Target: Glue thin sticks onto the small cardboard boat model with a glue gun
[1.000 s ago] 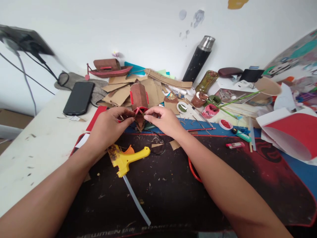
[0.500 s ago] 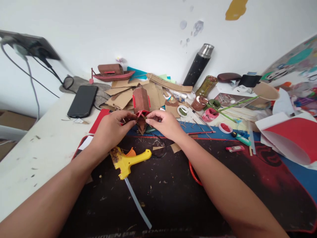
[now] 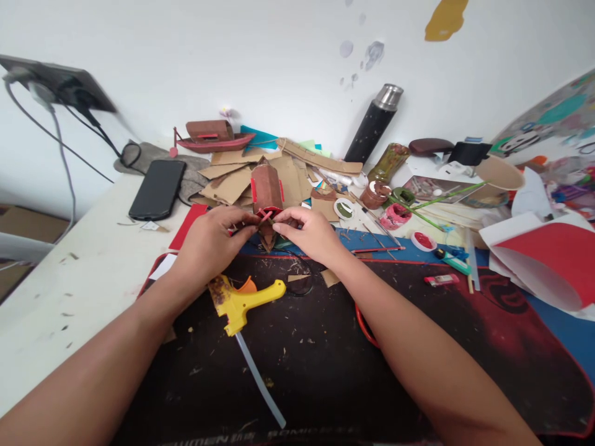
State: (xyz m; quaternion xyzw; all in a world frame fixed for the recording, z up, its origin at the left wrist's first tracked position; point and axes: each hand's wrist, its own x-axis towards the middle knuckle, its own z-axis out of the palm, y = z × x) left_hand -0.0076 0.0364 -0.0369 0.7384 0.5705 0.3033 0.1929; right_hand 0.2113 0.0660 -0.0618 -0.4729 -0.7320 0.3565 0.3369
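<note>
A brown cardboard model boat [image 3: 268,186] with a rounded roof and red side strips points toward me in the middle of the desk. At its near end, my left hand [image 3: 211,238] pinches a thin pinkish-red stick [image 3: 266,217] between thumb and fingertips. My right hand [image 3: 312,232] is closed in a pinch just across from it, by the same stick and the boat's pointed tip; what lies between its fingertips is too small to make out. A yellow glue gun [image 3: 242,303] with a clear glue stick [image 3: 260,378] lies on the black mat below my hands.
Another boat model [image 3: 214,137] stands at the back left, beside cardboard scraps [image 3: 227,186]. A phone [image 3: 158,189] lies left. Behind are a black thermos [image 3: 372,127] and open paint pots [image 3: 395,215]. Farther right lie a lighter [image 3: 441,280] and red paper [image 3: 548,260].
Both hands stay at the boat's near end. The thin stick there has tilted slightly, and the fingertips have shifted a little. The whole view has moved slightly.
</note>
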